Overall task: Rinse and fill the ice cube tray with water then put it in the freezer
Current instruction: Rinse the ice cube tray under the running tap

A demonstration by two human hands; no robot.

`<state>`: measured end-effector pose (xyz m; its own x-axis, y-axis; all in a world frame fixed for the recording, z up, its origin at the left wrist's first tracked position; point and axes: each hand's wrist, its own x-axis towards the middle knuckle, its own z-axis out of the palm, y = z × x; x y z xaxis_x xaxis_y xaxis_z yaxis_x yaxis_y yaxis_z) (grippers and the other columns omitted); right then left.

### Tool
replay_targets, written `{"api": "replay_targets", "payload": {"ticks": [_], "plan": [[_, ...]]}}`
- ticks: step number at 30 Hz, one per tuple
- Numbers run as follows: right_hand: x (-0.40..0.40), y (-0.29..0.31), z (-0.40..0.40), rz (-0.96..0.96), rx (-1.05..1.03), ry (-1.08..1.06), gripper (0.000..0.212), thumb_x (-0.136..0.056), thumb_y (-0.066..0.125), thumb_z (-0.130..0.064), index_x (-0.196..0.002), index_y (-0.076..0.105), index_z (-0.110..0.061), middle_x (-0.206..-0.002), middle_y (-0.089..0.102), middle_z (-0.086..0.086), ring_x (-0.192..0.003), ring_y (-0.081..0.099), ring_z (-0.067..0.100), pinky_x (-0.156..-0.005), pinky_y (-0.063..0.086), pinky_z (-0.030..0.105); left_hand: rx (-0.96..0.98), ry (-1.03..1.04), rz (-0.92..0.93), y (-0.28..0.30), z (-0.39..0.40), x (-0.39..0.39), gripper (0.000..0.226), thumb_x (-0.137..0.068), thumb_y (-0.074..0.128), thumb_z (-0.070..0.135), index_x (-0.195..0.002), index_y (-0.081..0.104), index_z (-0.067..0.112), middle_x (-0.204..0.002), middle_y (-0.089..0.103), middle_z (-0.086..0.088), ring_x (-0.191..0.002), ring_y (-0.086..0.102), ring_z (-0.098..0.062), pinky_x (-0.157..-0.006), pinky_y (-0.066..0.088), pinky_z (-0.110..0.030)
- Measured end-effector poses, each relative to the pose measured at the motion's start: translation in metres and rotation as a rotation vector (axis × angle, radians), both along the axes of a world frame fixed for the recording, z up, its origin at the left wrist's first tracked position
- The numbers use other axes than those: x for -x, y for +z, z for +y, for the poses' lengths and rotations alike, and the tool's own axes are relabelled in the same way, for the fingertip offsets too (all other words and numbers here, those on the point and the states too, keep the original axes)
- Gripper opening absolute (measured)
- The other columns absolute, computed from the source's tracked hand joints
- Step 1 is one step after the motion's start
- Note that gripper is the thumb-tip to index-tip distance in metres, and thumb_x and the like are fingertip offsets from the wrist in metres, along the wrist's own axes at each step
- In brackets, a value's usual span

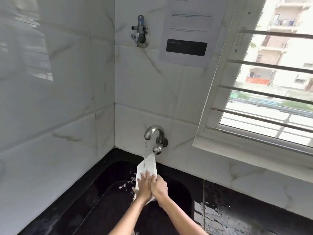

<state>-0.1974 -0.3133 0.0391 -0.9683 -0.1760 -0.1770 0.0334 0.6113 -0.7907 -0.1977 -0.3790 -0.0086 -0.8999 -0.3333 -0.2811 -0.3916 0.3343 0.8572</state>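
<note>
A white ice cube tray (147,165) is held lengthwise over the black sink (108,197), its far end just under the running steel tap (153,133). Water streams from the spout onto the tray and splashes off its left side. My left hand (144,185) lies flat over the tray's near part with fingers spread. My right hand (159,186) grips the tray's right edge. The near end of the tray is hidden by both hands.
A black counter (237,209) to the right of the sink is wet with puddles. White marble-look tiles cover both walls. A second valve (140,31) and a printed sheet (188,31) are on the back wall. A barred window (271,78) is at the right.
</note>
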Motion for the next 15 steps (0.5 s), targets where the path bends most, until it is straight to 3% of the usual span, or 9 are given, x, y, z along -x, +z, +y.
{"api": "replay_targets", "payload": {"ticks": [2,4,7,10,11,13,15], "plan": [[0.006,0.0,0.004,-0.027,0.018,0.004,0.037,-0.097,0.03,-0.032,-0.112,0.056,-0.011,-0.113,0.063,0.01,-0.106,0.059,0.027,-0.091,0.048,0.039,0.163,-0.123,0.033,-0.006,-0.003,0.001,0.06,-0.102,0.017,0.044,-0.152,-0.008,0.02,-0.159,-0.01,0.004,-0.148,-0.014,-0.019,-0.12,-0.008,-0.045],[0.007,0.003,0.009,-0.041,0.027,0.065,0.037,-0.096,0.03,-0.033,-0.104,0.059,-0.011,-0.097,0.064,0.006,-0.09,0.06,0.02,-0.081,0.051,0.035,0.168,-0.08,0.093,-0.005,-0.017,0.007,0.054,-0.104,0.016,0.034,-0.149,-0.013,0.022,-0.16,-0.009,0.004,-0.148,-0.012,-0.018,-0.121,-0.005,-0.043],[0.004,0.004,0.014,-0.02,0.037,0.142,0.037,-0.097,0.031,-0.03,-0.092,0.059,-0.006,-0.073,0.053,-0.003,-0.065,0.048,0.01,-0.061,0.039,0.028,0.098,0.17,0.077,0.006,-0.033,0.021,0.053,-0.104,0.019,0.035,-0.153,0.011,0.019,-0.161,0.008,0.0,-0.149,0.007,-0.021,-0.121,0.009,-0.044],[0.011,0.003,0.015,-0.009,0.064,0.095,0.032,-0.096,0.03,-0.029,-0.087,0.056,-0.012,-0.077,0.057,-0.002,-0.068,0.052,0.011,-0.06,0.04,0.027,-0.03,0.215,0.052,0.027,-0.017,0.03,0.052,-0.1,0.023,0.044,-0.146,0.033,0.021,-0.15,0.037,-0.011,-0.136,0.039,-0.027,-0.112,0.033,-0.042],[0.014,0.004,0.014,-0.027,0.078,0.068,0.033,-0.096,0.03,-0.03,-0.091,0.058,-0.014,-0.085,0.062,0.001,-0.076,0.058,0.015,-0.066,0.045,0.03,-0.088,0.15,0.068,0.03,-0.009,0.03,0.052,-0.101,0.023,0.044,-0.147,0.032,0.022,-0.152,0.035,-0.011,-0.139,0.036,-0.026,-0.114,0.031,-0.04],[0.017,-0.002,0.014,-0.108,0.133,0.043,0.035,-0.095,0.031,-0.033,-0.093,0.061,-0.015,-0.094,0.065,0.005,-0.086,0.062,0.021,-0.071,0.051,0.035,-0.051,-0.026,0.094,0.028,-0.002,0.028,0.052,-0.103,0.018,0.042,-0.152,0.019,0.023,-0.16,0.014,-0.004,-0.148,0.011,-0.02,-0.121,0.011,-0.037],[0.013,-0.004,0.018,-0.172,0.147,0.071,0.034,-0.095,0.032,-0.032,-0.088,0.059,-0.013,-0.084,0.061,0.003,-0.076,0.058,0.018,-0.064,0.047,0.033,0.067,-0.078,0.079,0.019,-0.015,0.027,0.054,-0.103,0.01,0.043,-0.153,0.01,0.022,-0.161,0.004,0.001,-0.149,0.0,-0.017,-0.122,0.002,-0.038]]}}
